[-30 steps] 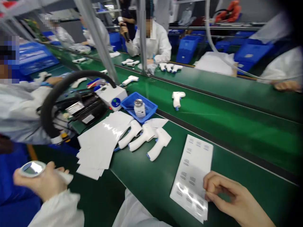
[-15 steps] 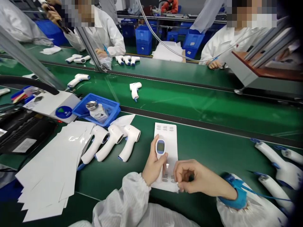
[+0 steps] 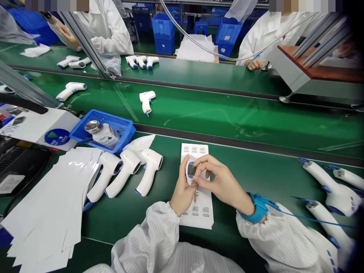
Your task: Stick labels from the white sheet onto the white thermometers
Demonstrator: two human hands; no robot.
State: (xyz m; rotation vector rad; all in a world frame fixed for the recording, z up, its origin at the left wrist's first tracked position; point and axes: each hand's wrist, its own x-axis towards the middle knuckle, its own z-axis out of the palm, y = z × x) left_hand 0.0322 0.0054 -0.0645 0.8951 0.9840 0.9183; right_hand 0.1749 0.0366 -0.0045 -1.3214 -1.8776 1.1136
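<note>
My left hand point(image 3: 182, 189) grips a white forehead thermometer point(image 3: 191, 170) with its blue-framed screen facing up, over a white sheet of small printed labels point(image 3: 199, 206) on the green bench. My right hand point(image 3: 218, 180) has its fingertips pinched at the thermometer's screen; whether a label is between them is too small to tell. A blue strap point(image 3: 257, 206) circles my right wrist. Three white thermometers point(image 3: 127, 172) lie side by side to the left of the sheet.
A blue tray point(image 3: 125, 127) holding a small bottle point(image 3: 102, 132) sits behind a fan of white backing sheets point(image 3: 51, 204). More thermometers point(image 3: 330, 189) lie at the right. One thermometer point(image 3: 146, 100) rides the green conveyor point(image 3: 227, 113). People in white coats sit across.
My right hand rose from the lower edge of the label sheet to the thermometer's screen. The left hand kept hold of the thermometer. The camera view shifted slightly.
</note>
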